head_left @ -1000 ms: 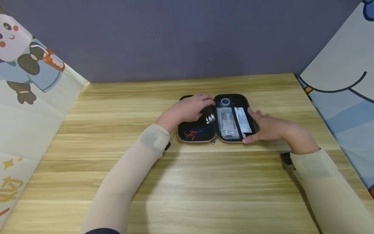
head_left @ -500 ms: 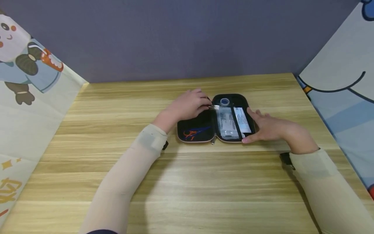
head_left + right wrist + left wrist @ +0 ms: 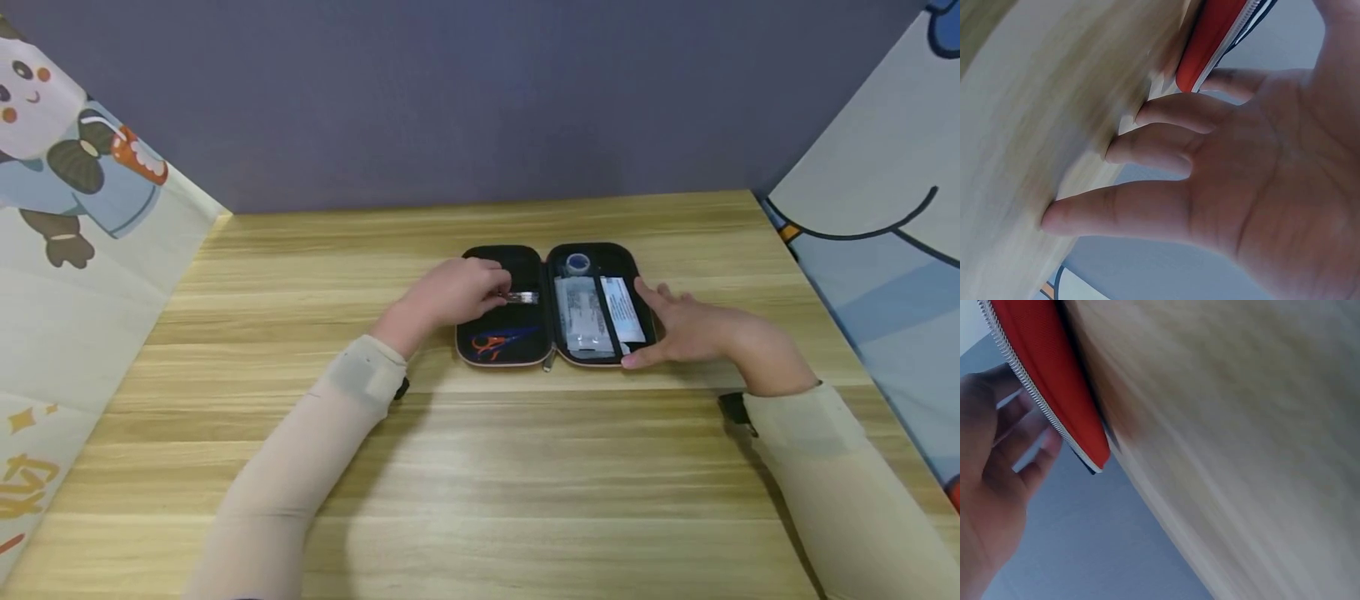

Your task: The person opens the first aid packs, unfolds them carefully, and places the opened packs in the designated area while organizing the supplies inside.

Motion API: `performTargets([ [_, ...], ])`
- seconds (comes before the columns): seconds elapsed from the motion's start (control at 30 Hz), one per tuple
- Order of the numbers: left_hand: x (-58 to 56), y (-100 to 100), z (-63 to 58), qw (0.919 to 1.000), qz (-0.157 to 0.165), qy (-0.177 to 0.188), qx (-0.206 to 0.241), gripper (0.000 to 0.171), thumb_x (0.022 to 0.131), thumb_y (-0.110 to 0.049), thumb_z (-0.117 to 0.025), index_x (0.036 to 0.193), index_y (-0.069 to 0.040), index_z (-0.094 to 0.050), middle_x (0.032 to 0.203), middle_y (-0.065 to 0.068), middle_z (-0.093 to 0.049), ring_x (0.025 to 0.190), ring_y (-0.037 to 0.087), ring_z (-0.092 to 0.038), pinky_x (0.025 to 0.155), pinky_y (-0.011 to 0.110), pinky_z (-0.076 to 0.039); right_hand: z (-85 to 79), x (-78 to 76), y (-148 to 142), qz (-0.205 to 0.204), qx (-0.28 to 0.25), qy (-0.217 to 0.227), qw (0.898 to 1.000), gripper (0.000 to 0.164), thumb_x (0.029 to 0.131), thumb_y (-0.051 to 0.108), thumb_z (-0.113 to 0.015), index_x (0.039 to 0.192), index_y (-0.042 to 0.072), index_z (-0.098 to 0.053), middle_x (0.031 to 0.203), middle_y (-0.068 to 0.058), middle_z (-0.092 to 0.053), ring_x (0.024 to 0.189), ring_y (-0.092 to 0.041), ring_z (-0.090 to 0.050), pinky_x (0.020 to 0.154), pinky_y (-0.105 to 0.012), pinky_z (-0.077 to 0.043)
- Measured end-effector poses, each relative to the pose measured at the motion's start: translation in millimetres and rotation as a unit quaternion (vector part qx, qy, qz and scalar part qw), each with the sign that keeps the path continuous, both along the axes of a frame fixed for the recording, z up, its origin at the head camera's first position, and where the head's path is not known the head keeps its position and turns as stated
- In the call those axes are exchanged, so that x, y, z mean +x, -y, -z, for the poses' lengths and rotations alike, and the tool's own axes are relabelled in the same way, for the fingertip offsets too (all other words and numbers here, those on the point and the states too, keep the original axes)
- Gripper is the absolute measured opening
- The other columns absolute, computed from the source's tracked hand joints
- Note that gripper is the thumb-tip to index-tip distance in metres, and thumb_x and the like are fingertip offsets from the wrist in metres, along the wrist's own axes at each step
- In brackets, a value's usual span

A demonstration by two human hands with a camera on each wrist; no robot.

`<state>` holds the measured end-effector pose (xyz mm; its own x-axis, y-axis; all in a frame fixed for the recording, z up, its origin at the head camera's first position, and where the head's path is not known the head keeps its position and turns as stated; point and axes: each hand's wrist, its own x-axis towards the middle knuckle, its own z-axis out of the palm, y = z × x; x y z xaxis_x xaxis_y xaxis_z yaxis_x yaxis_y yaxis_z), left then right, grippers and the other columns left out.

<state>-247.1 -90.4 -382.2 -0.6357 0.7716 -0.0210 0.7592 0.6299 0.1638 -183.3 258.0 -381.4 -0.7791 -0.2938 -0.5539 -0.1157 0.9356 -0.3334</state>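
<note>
A zip-up first-aid case (image 3: pixel 517 257) lies unfolded on the table, black inside; its red outer shell (image 3: pixel 1054 369) and zip show in the left wrist view. Over its left half, my left hand (image 3: pixel 453 290) pinches a small shiny, silvery-clear packet (image 3: pixel 523 297); its contents are too small to make out. Scissors with orange handles (image 3: pixel 489 343) lie below that hand. At the case's right edge my right hand (image 3: pixel 686 329) rests with fingers spread, several fingertips on the tabletop in the right wrist view. The right half holds a tape roll (image 3: pixel 577 264), clear packets (image 3: pixel 583 317) and a white printed packet (image 3: pixel 624 308).
The wood-grain table (image 3: pixel 480 467) runs back to a dark grey-blue panel (image 3: pixel 480 100). Panels with cartoon prints flank it on the left (image 3: pixel 45 317) and right (image 3: pixel 885 167). A zip pull (image 3: pixel 549 362) hangs at the case's front.
My left hand first lifted the shiny packet toward the case's middle, then drew it left and nearer, now over the left half. My right hand stays in place.
</note>
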Motion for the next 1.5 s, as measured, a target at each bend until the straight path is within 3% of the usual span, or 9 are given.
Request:
performTargets([
  [0.17, -1.7, -1.9, 5.9, 0.9998, -0.005, 0.008, -0.017, 0.014, 0.105, -0.024, -0.069, 0.096, -0.014, -0.072, 0.093, 0.004, -0.068, 0.08, 0.019, -0.063, 0.075, 0.036, -0.055, -0.3, 1.4, -0.9, 0.0, -0.003, 0.001, 1.0, 0.146, 0.078, 0.079, -0.077, 0.17, 0.008, 0.013, 0.168, -0.045, 0.005, 0.149, -0.075, -0.002, 0.116, -0.086, -0.015],
  [0.37, -5.7, -10.3, 6.1, 0.9989, -0.029, 0.025, -0.025, 0.013, 0.105, -0.018, -0.067, 0.094, -0.013, -0.068, 0.09, 0.004, -0.064, 0.077, 0.018, -0.056, 0.072, 0.033, -0.048, -0.7, 2.1, -0.7, 0.003, -0.004, 0.003, 1.0, 0.146, 0.079, 0.079, -0.076, 0.17, 0.009, 0.013, 0.168, -0.045, 0.005, 0.149, -0.075, -0.001, 0.116, -0.086, -0.015],
  [0.63, -2.4, -26.2, -0.6, 0.9979, -0.014, 0.036, -0.051, 0.008, 0.104, -0.01, -0.064, 0.106, -0.01, -0.071, 0.1, 0.007, -0.068, 0.087, 0.02, -0.059, 0.077, 0.035, -0.052, -0.9, 1.6, 0.1, 0.005, 0.0, 0.003, 1.0, 0.146, 0.079, 0.08, -0.075, 0.17, 0.009, 0.013, 0.168, -0.044, 0.005, 0.149, -0.074, -0.001, 0.117, -0.085, -0.014],
  [0.83, 0.8, -34.2, -0.2, 0.9969, -0.016, 0.004, -0.077, 0.025, 0.103, -0.003, -0.062, 0.122, -0.011, -0.077, 0.116, 0.01, -0.074, 0.103, 0.024, -0.071, 0.09, 0.038, -0.062, -0.4, 1.2, 1.0, 0.004, 0.004, 0.001, 1.0, 0.146, 0.079, 0.082, -0.074, 0.17, 0.008, 0.014, 0.169, -0.043, 0.005, 0.149, -0.074, -0.001, 0.117, -0.086, -0.015],
  [1.03, 1.8, -36.6, -0.5, 0.9916, -0.01, -0.024, -0.127, 0.042, 0.105, -0.009, -0.065, 0.147, -0.014, -0.065, 0.144, 0.012, -0.068, 0.124, 0.028, -0.071, 0.1, 0.041, -0.061, 0.4, 1.6, 2.0, 0.007, 0.004, 0.0, 1.0, 0.146, 0.08, 0.081, -0.074, 0.17, 0.007, 0.013, 0.168, -0.044, 0.005, 0.148, -0.075, -0.002, 0.116, -0.086, -0.016],
  [1.2, 2.0, -30.6, -2.2, 0.9916, -0.01, -0.018, -0.128, 0.035, 0.106, -0.023, -0.068, 0.14, -0.023, -0.072, 0.133, 0.006, -0.069, 0.118, 0.024, -0.07, 0.097, 0.04, -0.062, 0.7, 1.0, 2.8, 0.007, 0.004, -0.001, 1.0, 0.145, 0.079, 0.082, -0.074, 0.17, 0.007, 0.012, 0.169, -0.044, 0.004, 0.149, -0.075, -0.002, 0.116, -0.086, -0.016],
  [1.4, -0.6, -31.6, -1.1, 0.9924, -0.005, -0.008, -0.123, 0.041, 0.103, -0.006, -0.069, 0.141, -0.019, -0.071, 0.13, 0.009, -0.065, 0.115, 0.027, -0.068, 0.1, 0.038, -0.06, 1.0, 0.2, 2.1, 0.005, 0.003, -0.003, 1.0, 0.146, 0.079, 0.082, -0.074, 0.17, 0.008, 0.013, 0.168, -0.044, 0.005, 0.148, -0.076, -0.001, 0.116, -0.086, -0.016],
  [1.5, -5.6, -33.0, 2.6, 0.9936, -0.022, -0.015, -0.11, 0.045, 0.101, -0.001, -0.068, 0.144, -0.014, -0.068, 0.133, 0.012, -0.065, 0.114, 0.027, -0.07, 0.1, 0.038, -0.06, 1.7, -0.4, 1.6, 0.003, 0.004, -0.003, 1.0, 0.145, 0.08, 0.081, -0.074, 0.17, 0.008, 0.013, 0.168, -0.044, 0.005, 0.148, -0.076, -0.002, 0.116, -0.086, -0.016],
])
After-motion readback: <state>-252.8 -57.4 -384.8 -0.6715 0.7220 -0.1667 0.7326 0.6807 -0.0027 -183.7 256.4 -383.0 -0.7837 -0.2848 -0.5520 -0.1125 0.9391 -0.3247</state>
